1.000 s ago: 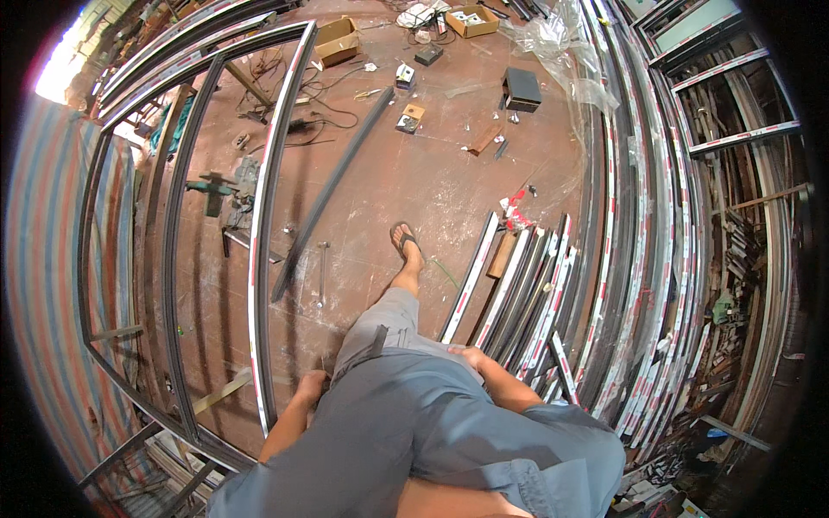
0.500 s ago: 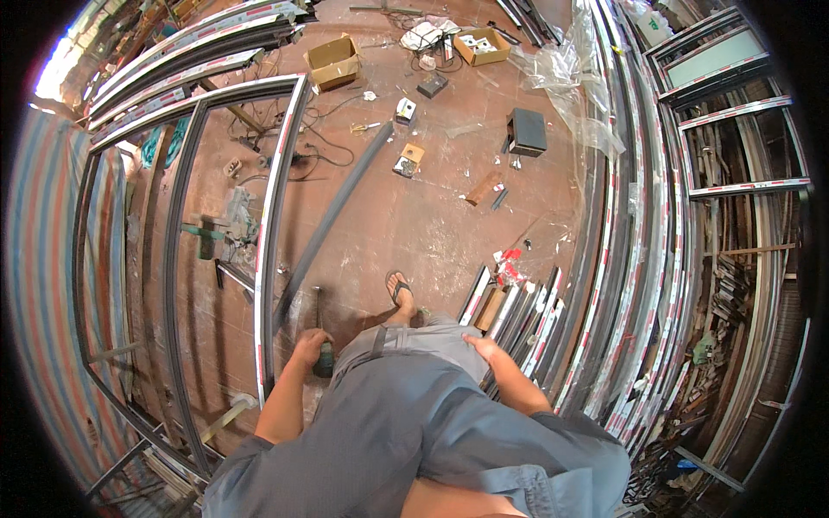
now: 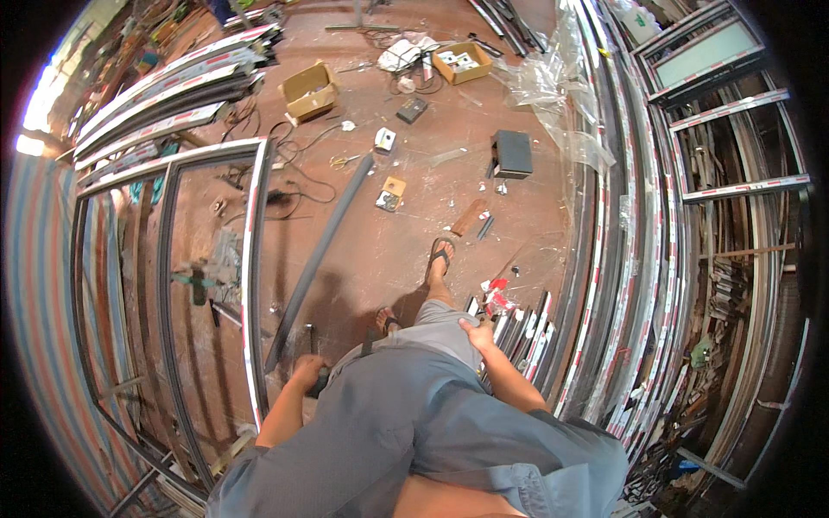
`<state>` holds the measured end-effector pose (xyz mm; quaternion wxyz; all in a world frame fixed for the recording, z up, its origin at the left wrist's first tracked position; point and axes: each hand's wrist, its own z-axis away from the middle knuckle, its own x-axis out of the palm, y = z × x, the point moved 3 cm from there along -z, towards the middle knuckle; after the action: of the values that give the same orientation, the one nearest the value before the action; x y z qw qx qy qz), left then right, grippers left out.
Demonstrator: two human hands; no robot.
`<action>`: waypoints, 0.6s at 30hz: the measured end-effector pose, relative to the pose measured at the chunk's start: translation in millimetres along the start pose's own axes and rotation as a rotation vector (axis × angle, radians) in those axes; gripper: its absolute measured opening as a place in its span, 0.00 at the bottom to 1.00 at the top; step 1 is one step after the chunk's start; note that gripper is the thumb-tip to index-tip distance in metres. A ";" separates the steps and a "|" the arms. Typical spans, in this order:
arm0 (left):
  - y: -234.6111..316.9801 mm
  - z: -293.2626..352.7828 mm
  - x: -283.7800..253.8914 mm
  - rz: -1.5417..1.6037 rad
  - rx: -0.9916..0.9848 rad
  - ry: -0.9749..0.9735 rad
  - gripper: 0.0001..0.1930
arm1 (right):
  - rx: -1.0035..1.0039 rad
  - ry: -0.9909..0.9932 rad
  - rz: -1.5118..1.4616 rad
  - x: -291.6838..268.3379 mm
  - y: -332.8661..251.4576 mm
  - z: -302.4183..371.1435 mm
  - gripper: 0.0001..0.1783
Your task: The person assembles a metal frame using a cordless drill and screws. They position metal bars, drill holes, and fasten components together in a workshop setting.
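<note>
Left hand [image 3: 308, 371]: fingers gripped a dark-handled tool [image 3: 319, 383] low at the person's left | right hand [image 3: 477, 333]: touched grey cloth shorts [image 3: 432, 338], finger closure unclear | open brown cardboard box [image 3: 473, 73] (well ahead) held white pieces.

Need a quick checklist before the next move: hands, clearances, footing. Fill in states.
1. Left hand gripping the dark object: ok, though fingers hide part of it.
2. Right hand free: cannot tell; it is at the grey shorts, palm hidden.
3. Left hand clear of the large frame: ok, floor shows between.
4. Right hand clear of the metal profiles: cannot tell; they sit close in view.
5. Floor ahead clear: not ok; brown piece and dark strips.
6. Feet covered: not ok; open sandals.
</note>
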<state>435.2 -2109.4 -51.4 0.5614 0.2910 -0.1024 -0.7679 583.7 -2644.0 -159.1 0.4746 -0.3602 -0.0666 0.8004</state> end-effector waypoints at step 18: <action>289.6 -118.0 12.5 0.371 0.211 0.188 0.22 | 0.152 -0.271 -0.061 -108.3 -125.9 -211.7 0.59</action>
<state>731.4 -2201.9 -10.9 0.6665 0.3945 -0.1809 -0.6062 840.2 -2713.3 -201.9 0.5114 -0.2098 -0.0804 0.8295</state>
